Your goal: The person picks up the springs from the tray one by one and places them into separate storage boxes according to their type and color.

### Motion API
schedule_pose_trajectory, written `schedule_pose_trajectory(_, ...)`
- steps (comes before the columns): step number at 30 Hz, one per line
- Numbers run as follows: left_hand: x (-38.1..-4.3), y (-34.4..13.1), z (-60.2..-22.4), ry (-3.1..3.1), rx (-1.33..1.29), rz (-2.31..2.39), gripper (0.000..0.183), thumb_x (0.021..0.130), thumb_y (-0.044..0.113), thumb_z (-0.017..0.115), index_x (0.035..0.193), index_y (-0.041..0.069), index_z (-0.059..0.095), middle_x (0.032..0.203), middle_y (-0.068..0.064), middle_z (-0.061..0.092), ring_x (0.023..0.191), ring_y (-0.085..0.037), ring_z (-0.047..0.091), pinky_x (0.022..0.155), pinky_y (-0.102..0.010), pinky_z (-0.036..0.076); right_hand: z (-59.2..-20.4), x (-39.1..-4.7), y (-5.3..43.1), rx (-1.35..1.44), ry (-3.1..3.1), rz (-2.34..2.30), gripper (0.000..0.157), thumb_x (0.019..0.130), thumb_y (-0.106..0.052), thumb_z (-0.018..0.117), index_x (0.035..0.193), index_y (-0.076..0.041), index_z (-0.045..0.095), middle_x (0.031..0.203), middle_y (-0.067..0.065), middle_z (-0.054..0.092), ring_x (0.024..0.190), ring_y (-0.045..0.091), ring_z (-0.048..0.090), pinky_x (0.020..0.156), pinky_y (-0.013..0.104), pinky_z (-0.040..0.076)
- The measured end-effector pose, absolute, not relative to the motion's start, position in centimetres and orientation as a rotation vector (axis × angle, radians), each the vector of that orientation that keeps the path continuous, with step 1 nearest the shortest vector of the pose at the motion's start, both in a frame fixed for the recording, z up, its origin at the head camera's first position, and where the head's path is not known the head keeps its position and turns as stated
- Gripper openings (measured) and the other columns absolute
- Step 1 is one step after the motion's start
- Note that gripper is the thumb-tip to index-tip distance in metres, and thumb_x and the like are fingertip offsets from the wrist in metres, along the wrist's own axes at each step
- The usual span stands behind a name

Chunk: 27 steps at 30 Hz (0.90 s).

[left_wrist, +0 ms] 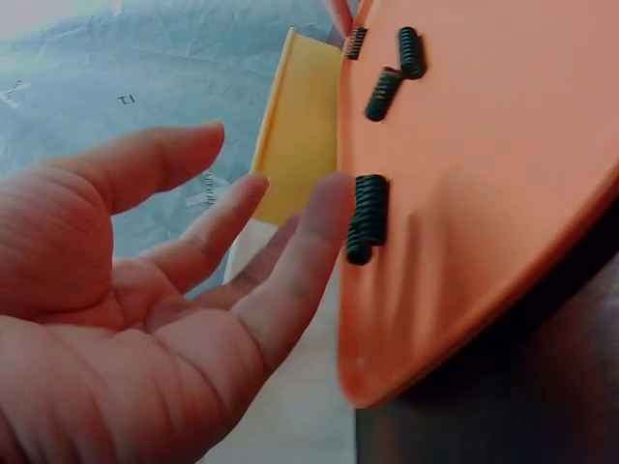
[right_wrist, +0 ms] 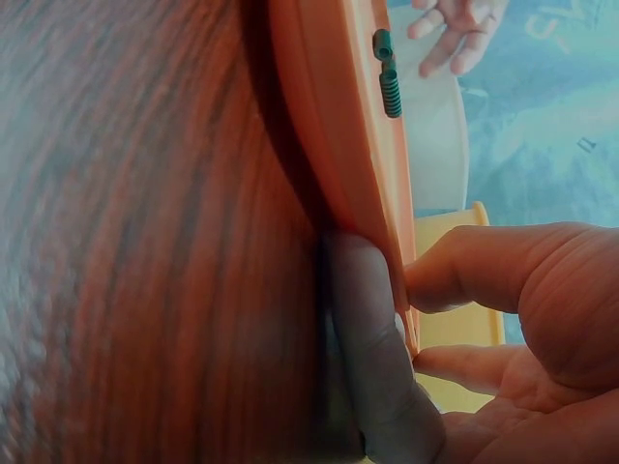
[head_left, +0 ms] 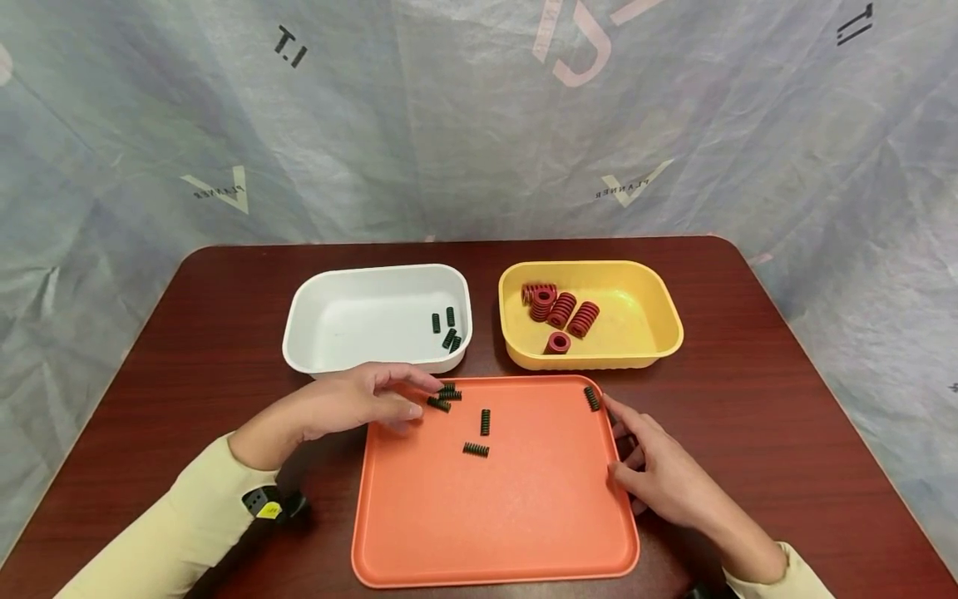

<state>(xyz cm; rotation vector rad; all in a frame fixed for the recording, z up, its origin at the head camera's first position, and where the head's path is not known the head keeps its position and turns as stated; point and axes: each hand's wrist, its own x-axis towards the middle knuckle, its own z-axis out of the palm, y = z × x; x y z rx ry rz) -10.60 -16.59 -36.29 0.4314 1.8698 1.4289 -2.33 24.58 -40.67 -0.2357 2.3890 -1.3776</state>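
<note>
My left hand (head_left: 367, 399) hovers over the back left corner of an orange tray (head_left: 524, 516), fingers spread and holding nothing. Right by its fingertips, small dark green springs (head_left: 450, 396) lie in a cluster; the left wrist view shows these springs (left_wrist: 370, 211) beside a finger. Two more green springs, one upright in view (head_left: 485, 423) and one crosswise (head_left: 476, 449), lie nearer the tray's middle. Another green spring (head_left: 591, 398) sits in the back right corner. My right hand (head_left: 659, 470) grips the tray's right rim, thumb (right_wrist: 450, 275) on one side and a finger (right_wrist: 363, 300) on the other.
Behind the tray on the left stands a white bin (head_left: 337, 320) with several green springs (head_left: 450, 338) at its right end. To its right a yellow bin (head_left: 636, 320) holds several larger red springs (head_left: 583, 319). The dark wooden table (head_left: 748, 391) meets a grey-blue sheet (head_left: 479, 150) behind.
</note>
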Motion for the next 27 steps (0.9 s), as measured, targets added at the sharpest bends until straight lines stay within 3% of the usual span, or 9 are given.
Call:
schedule_pose_trajectory(5,-10.1,-16.6,-37.2,1.920,0.378,1.431,0.047,0.097,0.013,0.069,0.140,-0.002,0.058,0.120,-0.023,0.066,0.099,-0.033,0.072,0.090,-0.039,0.061,-40.7,-2.3,24.6,-0.243,2.370,-1.408,0.084,0.092,0.007,0.067,0.164,-0.009,0.024,0.122,0.024,0.045,0.076,0.021,0.068,0.043,0.036,0.059)
schedule_pose_trajectory(16,-10.1,-15.6,-38.7,1.984,0.362,1.422,0.040,0.096,0.005,0.068,0.134,-0.003,0.061,0.115,-0.020,0.067,0.092,-0.026,0.071,0.081,-0.037,0.063,-40.6,-2.4,24.5,-0.203,2.386,-1.365,0.085,0.092,0.008,0.065,0.164,-0.013,0.025,0.123,0.024,0.044,0.076,0.022,0.069,0.044,0.037,0.060)
schedule_pose_trajectory(21,-10.3,-14.4,-39.1,2.180,0.424,1.323,0.033,0.091,0.004,0.074,0.123,-0.001,0.067,0.112,-0.012,0.069,0.080,-0.020,0.068,0.071,-0.033,0.062,-40.5,-2.3,24.5,-0.217,2.378,-1.379,0.085,0.092,0.008,0.065,0.164,-0.012,0.025,0.123,0.025,0.044,0.076,0.022,0.068,0.044,0.037,0.059)
schedule_pose_trajectory(27,-10.3,-13.0,-39.2,2.446,0.444,1.167,0.024,0.083,0.004,0.084,0.103,0.004,0.070,0.090,-0.001,0.070,0.072,-0.012,0.064,0.063,-0.028,0.059,-40.6,-2.4,24.4,-0.205,2.394,-1.359,0.085,0.092,0.008,0.065,0.164,-0.013,0.025,0.124,0.024,0.045,0.076,0.023,0.069,0.044,0.037,0.060)
